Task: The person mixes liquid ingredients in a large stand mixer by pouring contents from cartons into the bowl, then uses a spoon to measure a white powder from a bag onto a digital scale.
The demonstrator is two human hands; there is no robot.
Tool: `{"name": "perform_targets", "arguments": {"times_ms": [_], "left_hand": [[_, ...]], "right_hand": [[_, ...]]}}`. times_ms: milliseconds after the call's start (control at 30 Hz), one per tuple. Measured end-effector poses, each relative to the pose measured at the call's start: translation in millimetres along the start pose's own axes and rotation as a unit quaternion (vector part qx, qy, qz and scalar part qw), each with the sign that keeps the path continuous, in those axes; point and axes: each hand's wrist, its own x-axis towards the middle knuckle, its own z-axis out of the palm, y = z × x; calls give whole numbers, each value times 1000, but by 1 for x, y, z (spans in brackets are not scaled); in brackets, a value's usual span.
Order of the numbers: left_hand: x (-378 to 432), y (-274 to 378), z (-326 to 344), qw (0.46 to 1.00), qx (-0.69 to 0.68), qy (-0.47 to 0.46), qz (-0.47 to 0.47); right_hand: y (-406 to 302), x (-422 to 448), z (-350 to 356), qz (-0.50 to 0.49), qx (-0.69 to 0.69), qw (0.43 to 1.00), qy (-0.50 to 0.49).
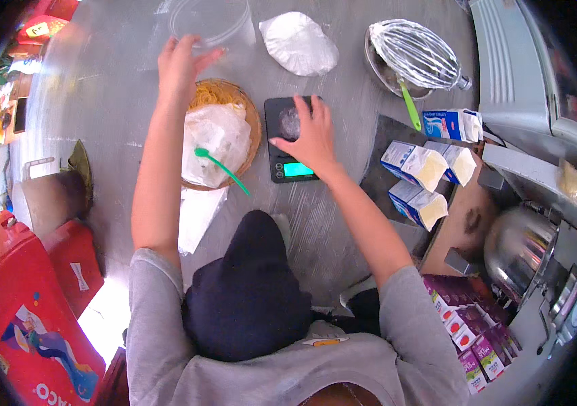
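Note:
My left hand (181, 66) reaches to the near edge of a clear round plastic tub (240, 30), fingers spread; whether it touches the tub is unclear. Over the right side of a black digital scale (278, 147) with a lit green display is my right hand (316, 134), its thumb and fingers spread around a small clear round item (289, 123) on the platform. Between my forearms, a round wicker basket (255, 122) holds rubber bands (220, 95) and a crumpled white plastic bag (207, 129). A green plastic spoon (225, 170) lies on the bag.
A stack of white round sheets (298, 44) lies beyond the scale. Farther right, a cream-coated whisk (415, 51) rests over a metal bowl (385, 76) with a green-handled utensil (410, 106). Several opened cartons (412, 160) and a steel mixing bowl (519, 248) are at right.

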Motion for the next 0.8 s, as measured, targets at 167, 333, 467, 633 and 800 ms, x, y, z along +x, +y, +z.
{"name": "perform_targets", "arguments": {"times_ms": [167,333,467,633,800], "left_hand": [[-24,5,21,998,12,41,47],[-65,-17,-5,991,45,99,84],[-109,-41,-59,968,187,151,76],[-144,-44,-74,949,251,193,-5],[-157,-64,-100,919,356,170,-17]], "right_hand": [[47,-42,-22,252,225,941,4],[83,-97,1,362,248,891,-114],[76,-103,19,378,240,881,-153],[74,-96,13,367,161,900,-173],[61,-90,4,350,125,913,-167]]}}
